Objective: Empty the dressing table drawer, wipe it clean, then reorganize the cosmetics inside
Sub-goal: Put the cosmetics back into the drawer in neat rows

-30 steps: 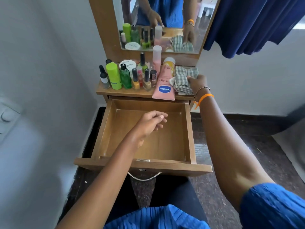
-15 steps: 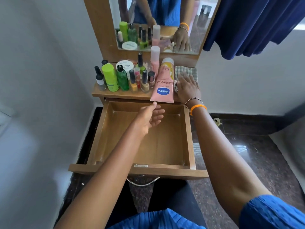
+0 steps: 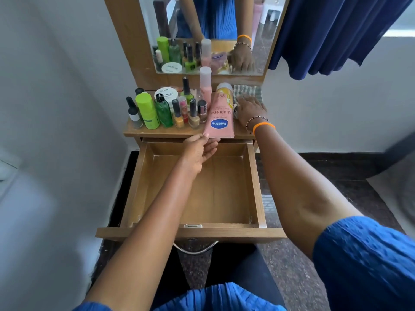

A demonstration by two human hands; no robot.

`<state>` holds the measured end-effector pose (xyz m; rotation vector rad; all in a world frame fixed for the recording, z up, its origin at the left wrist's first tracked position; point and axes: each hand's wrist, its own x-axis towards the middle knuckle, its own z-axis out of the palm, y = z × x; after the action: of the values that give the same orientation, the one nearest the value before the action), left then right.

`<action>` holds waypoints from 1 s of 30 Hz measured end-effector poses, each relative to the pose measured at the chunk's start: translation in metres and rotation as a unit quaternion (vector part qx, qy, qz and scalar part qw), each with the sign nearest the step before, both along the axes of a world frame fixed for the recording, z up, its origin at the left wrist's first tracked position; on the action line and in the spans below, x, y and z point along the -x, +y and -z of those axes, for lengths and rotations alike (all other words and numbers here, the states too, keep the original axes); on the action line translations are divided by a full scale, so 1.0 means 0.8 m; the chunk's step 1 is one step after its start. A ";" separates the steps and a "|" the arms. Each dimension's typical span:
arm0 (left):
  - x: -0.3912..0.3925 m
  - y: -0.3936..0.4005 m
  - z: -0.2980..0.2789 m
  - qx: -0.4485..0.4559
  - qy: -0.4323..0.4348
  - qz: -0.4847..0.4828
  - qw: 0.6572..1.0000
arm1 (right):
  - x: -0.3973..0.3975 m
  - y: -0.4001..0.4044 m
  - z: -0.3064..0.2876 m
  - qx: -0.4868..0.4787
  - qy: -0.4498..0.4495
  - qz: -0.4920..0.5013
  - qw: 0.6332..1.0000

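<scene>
The wooden drawer [image 3: 253,187] is pulled out and holds nothing. On the table top [image 3: 143,131] behind it stand several cosmetics: a lime green bottle [image 3: 147,111], a dark green bottle [image 3: 163,113], nail polish bottles [image 3: 193,114], a white jar [image 3: 166,93] and a tall pink bottle [image 3: 205,84]. A pink Vaseline tube [image 3: 221,117] lies with its flat end over the table's front edge. My left hand [image 3: 199,149] pinches that end. My right hand [image 3: 250,108] rests flat on a checked cloth [image 3: 247,90] at the table's right.
A mirror [image 3: 213,34] in a wooden frame rises behind the cosmetics. White walls close in on the left and right. A dark blue curtain [image 3: 336,30] hangs at the upper right. The floor around the table is dark stone.
My left hand rose from over the drawer to the tube's front end and took hold of it. My right hand slid onto the cloth and flattened on it.
</scene>
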<state>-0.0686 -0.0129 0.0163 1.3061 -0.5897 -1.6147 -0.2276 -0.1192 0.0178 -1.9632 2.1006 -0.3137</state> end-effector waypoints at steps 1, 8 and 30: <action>-0.002 0.002 -0.001 0.005 0.003 0.004 1.000 | -0.001 -0.003 -0.011 -0.027 0.003 0.005 1.000; -0.010 0.024 -0.001 0.022 0.035 0.020 0.999 | -0.022 0.049 -0.031 0.162 -0.182 0.120 0.962; -0.058 0.110 0.054 0.036 -0.275 0.354 0.893 | -0.046 0.245 0.058 -0.094 -0.491 0.020 0.866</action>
<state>-0.0225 0.0751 -0.0265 1.6029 -1.6106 -1.7346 -0.1905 0.0771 -0.0289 -1.2065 1.4042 -0.8586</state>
